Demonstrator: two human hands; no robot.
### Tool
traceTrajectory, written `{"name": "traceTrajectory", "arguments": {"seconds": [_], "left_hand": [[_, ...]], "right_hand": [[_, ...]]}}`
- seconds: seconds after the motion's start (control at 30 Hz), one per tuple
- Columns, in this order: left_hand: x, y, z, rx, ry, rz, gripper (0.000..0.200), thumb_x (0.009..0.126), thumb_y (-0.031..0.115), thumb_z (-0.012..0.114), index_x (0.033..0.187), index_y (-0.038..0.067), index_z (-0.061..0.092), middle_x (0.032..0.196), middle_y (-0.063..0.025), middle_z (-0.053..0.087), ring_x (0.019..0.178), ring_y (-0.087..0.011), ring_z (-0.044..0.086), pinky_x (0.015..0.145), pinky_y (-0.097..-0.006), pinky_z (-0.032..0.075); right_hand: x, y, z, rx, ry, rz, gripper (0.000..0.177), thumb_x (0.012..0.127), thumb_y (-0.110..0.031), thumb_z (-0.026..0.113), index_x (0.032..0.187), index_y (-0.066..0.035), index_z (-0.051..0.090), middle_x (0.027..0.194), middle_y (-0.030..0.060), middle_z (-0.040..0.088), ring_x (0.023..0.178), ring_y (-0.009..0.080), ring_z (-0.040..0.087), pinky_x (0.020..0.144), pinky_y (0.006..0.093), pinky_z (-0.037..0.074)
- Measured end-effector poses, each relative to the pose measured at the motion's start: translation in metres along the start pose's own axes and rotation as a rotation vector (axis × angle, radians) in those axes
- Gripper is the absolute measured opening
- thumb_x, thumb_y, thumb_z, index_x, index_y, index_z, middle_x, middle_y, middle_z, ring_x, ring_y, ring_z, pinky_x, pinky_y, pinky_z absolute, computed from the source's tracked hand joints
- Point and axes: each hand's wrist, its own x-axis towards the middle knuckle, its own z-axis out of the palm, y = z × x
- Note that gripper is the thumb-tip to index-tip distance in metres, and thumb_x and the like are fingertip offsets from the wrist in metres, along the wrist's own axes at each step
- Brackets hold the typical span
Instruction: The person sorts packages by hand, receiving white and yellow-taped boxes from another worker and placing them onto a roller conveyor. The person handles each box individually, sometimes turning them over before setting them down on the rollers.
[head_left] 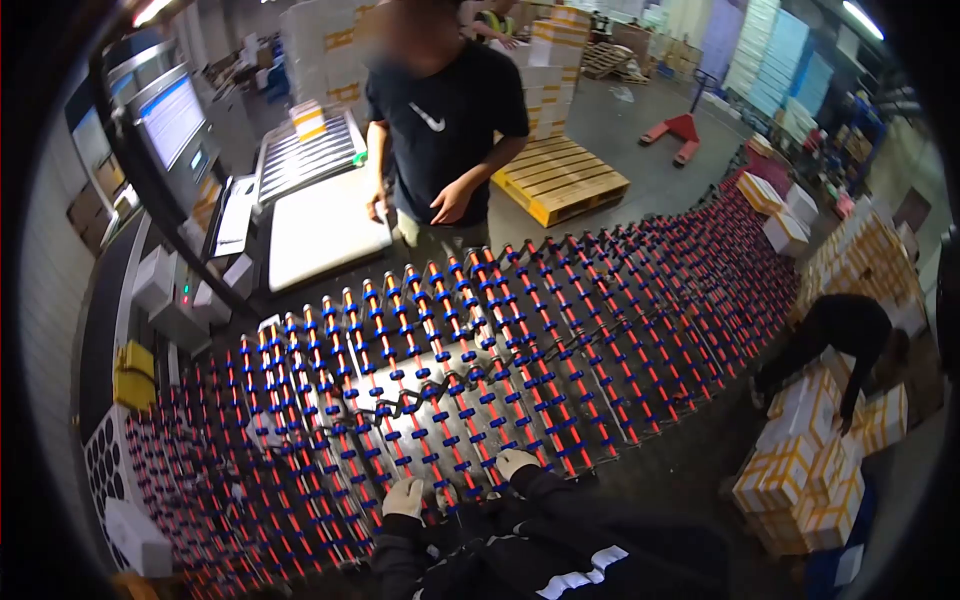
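A flexible skate-wheel conveyor with red rods and blue wheels curves across the view in front of me. My left hand, in a pale glove, is at its near edge with the fingers curled over the edge. A little to the right and farther in, my right hand, also gloved, is closed on the same near side. Neither hand has a box or tool in it. The fingertips of both are small and partly hidden.
Across the conveyor a person in a black T-shirt stands beside a white-topped table. A wooden pallet and a red pallet jack are behind. At right, another person bends over stacked white boxes. A monitor stands left.
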Motion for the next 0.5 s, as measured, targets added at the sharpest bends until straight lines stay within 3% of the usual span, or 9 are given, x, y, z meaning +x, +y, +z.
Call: {"name": "traceTrajectory", "arguments": {"seconds": [0.07, 0.23, 0.3, 0.33, 0.37, 0.4, 0.43, 0.47, 0.5], "left_hand": [[-0.003, 0.0, -0.003, -0.006, -0.05, -0.048, 0.043, 0.097, 0.043, 0.054, 0.113, 0.008, 0.073, 0.109, -0.0196, 0.072, 0.107, -0.0379, 0.067, 0.092, -0.0471, 0.052], [-0.01, 0.012, -0.016, 0.116, 0.2, -0.059, 0.04, 0.098, 0.044, 0.053, 0.102, 0.009, 0.073, 0.104, -0.0191, 0.072, 0.098, -0.0404, 0.068, 0.085, -0.0513, 0.053], [-0.019, 0.023, -0.03, 0.007, 0.485, 0.011, 0.033, 0.099, 0.036, 0.055, 0.103, 0.01, 0.073, 0.107, -0.0177, 0.071, 0.099, -0.0386, 0.067, 0.085, -0.0507, 0.053], [-0.017, 0.012, -0.034, 0.193, 0.576, -0.02, 0.035, 0.098, 0.037, 0.056, 0.094, 0.007, 0.073, 0.094, -0.0189, 0.071, 0.091, -0.0418, 0.067, 0.078, -0.0537, 0.051], [-0.017, 0.008, -0.034, -0.094, 0.737, -0.062, 0.034, 0.099, 0.035, 0.056, 0.089, 0.006, 0.071, 0.091, -0.0193, 0.07, 0.089, -0.0419, 0.066, 0.076, -0.0527, 0.051], [-0.01, -0.02, -0.021, 0.125, 0.985, 0.041, 0.033, 0.099, 0.032, 0.056, 0.089, 0.004, 0.07, 0.089, -0.02, 0.07, 0.087, -0.042, 0.066, 0.074, -0.0512, 0.051], [-0.018, -0.01, -0.034, 0.007, 1.062, -0.062, 0.032, 0.1, 0.03, 0.055, 0.089, 0.004, 0.07, 0.087, -0.0199, 0.069, 0.086, -0.0413, 0.066, 0.074, -0.0507, 0.051], [-0.024, 0.001, -0.05, -0.114, 1.128, -0.15, 0.031, 0.1, 0.029, 0.055, 0.09, 0.003, 0.069, 0.086, -0.0198, 0.069, 0.085, -0.0405, 0.066, 0.073, -0.0501, 0.051], [-0.028, -0.004, -0.057, -0.103, 1.289, -0.141, 0.03, 0.1, 0.028, 0.055, 0.089, 0.004, 0.07, 0.085, -0.019, 0.069, 0.081, -0.0389, 0.067, 0.07, -0.0496, 0.051]], "right_hand": [[0.014, 0.018, 0.012, -0.006, 0.005, -0.027, 0.041, 0.095, -0.04, 0.049, 0.113, -0.012, 0.073, 0.114, 0.0191, 0.072, 0.109, 0.0411, 0.067, 0.097, 0.052, 0.051], [0.021, 0.025, 0.02, 0.007, 0.097, -0.15, 0.042, 0.097, -0.04, 0.048, 0.104, -0.008, 0.074, 0.11, 0.0215, 0.072, 0.108, 0.0429, 0.066, 0.094, 0.0517, 0.051], [0.03, 0.039, 0.032, 0.012, 0.124, -0.226, 0.043, 0.098, -0.039, 0.046, 0.104, -0.006, 0.073, 0.108, 0.0225, 0.072, 0.105, 0.0438, 0.066, 0.092, 0.0527, 0.051], [0.032, 0.04, 0.034, 0.074, 0.14, -0.24, 0.043, 0.098, -0.038, 0.047, 0.104, -0.005, 0.073, 0.107, 0.0233, 0.072, 0.104, 0.0441, 0.066, 0.091, 0.0523, 0.051], [0.036, 0.043, 0.032, 0.023, 0.099, -0.267, 0.041, 0.098, -0.037, 0.049, 0.103, -0.004, 0.073, 0.106, 0.023, 0.072, 0.103, 0.0431, 0.066, 0.089, 0.0511, 0.051], [0.04, 0.044, 0.028, -0.022, 0.076, -0.281, 0.04, 0.098, -0.035, 0.051, 0.102, -0.002, 0.072, 0.104, 0.0228, 0.072, 0.102, 0.0422, 0.066, 0.087, 0.0499, 0.052], [0.044, 0.049, 0.03, 0.028, 0.022, -0.212, 0.041, 0.099, -0.035, 0.05, 0.105, -0.001, 0.071, 0.107, 0.0234, 0.071, 0.106, 0.0427, 0.064, 0.089, 0.0504, 0.051], [0.048, 0.058, 0.03, -0.098, 0.041, -0.378, 0.045, 0.1, -0.039, 0.05, 0.107, 0.001, 0.07, 0.109, 0.0243, 0.071, 0.107, 0.0429, 0.064, 0.089, 0.0494, 0.05], [0.04, 0.051, 0.018, -0.06, -0.007, -0.334, 0.046, 0.1, -0.039, 0.05, 0.107, 0.001, 0.07, 0.109, 0.0241, 0.071, 0.106, 0.043, 0.064, 0.09, 0.0489, 0.05]]}}
